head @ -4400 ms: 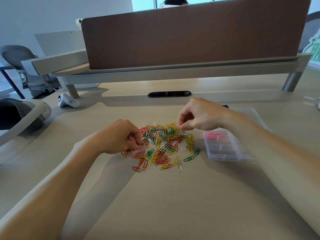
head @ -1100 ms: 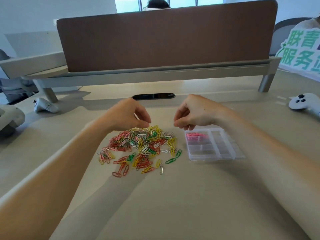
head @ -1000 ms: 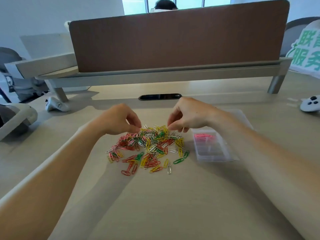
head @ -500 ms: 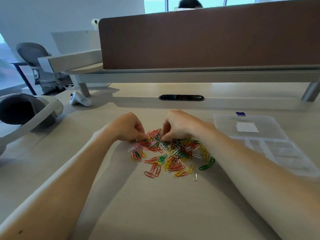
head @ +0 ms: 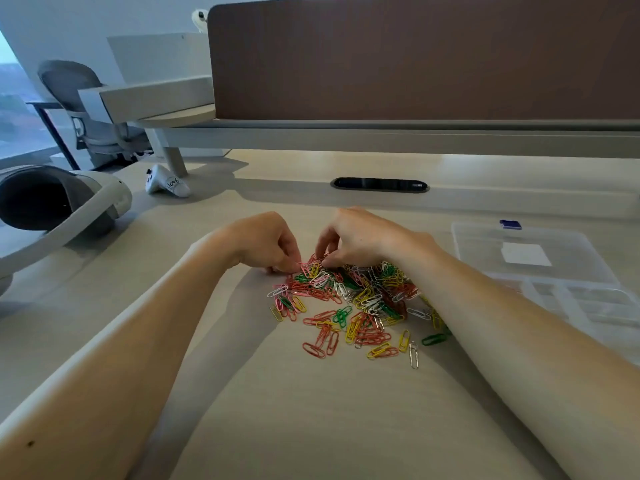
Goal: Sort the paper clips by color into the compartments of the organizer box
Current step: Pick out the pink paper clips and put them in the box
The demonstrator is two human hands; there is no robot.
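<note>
Paper clips (head: 353,299): mixed-colour heap on the counter (head: 311,427); organizer box (head: 540,268) lies apart, to the right.
Left hand (head: 270,247): fingers curled, pinching clips at the heap's far-left edge.
Right hand (head: 360,237): fingertips pinching into the heap's far edge.
Method: take one colour per pinch and lift it clear of tangles.
Writing: handwriting on the white controller (head: 168,183) is unclear; the box label (head: 525,254) is blank.

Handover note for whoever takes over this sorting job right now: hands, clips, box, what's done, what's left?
The left hand has its fingers curled at the far left edge of the paper clips; whether it holds one, I cannot tell.
The right hand pinches clips beside it.
The organizer box lies open right of the pile, contents unreadable.
Done: unclear. Left: a large mixed pile.
</note>
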